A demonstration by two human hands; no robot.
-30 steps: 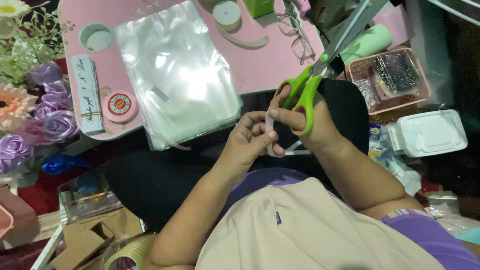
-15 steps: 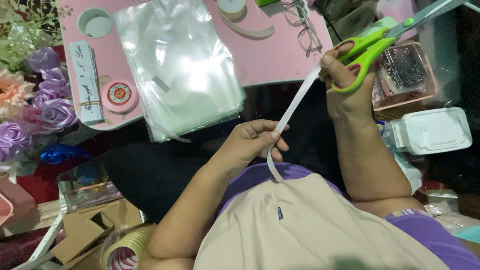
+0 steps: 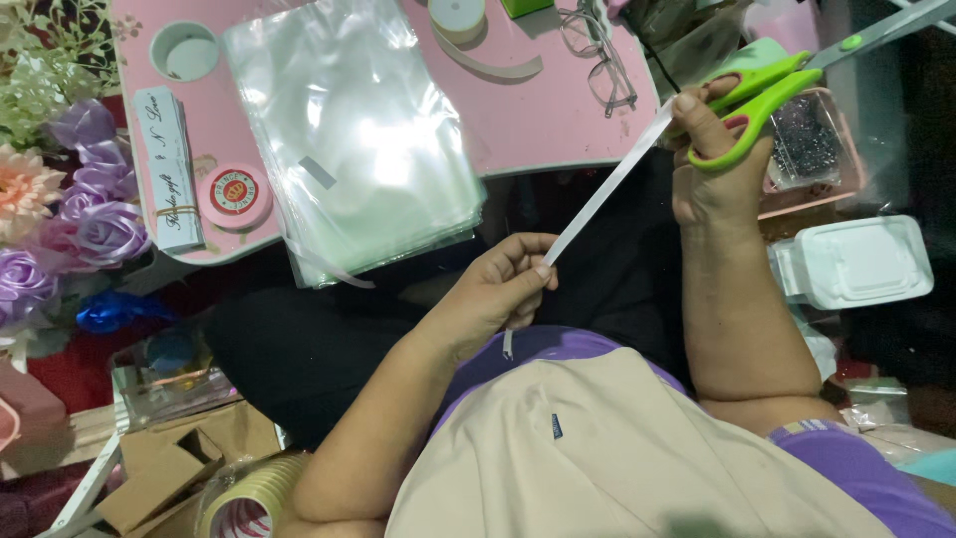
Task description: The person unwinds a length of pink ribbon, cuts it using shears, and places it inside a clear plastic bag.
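A white ribbon strip [image 3: 604, 191] runs taut and slanted between my two hands. My left hand [image 3: 498, 289] pinches its lower end over my lap, a short tail hanging below the fingers. My right hand [image 3: 712, 159] holds the upper end against the thumb while its fingers sit in the green handles of a pair of scissors [image 3: 787, 75]. The scissors' grey blades point up and to the right, away from the ribbon.
A pink table [image 3: 543, 120] carries a stack of clear plastic bags [image 3: 358, 139], a ribbon roll [image 3: 458, 15], eyeglasses [image 3: 597, 55], a round pink tin [image 3: 235, 195] and a long white box [image 3: 169, 169]. Purple fabric flowers [image 3: 70, 209] lie left; a white lidded container [image 3: 856, 261] right; tape rolls [image 3: 249, 498] below.
My right hand has moved up and to the right with the scissors, drawing the ribbon out long and taut from my left hand, which stayed near my lap.
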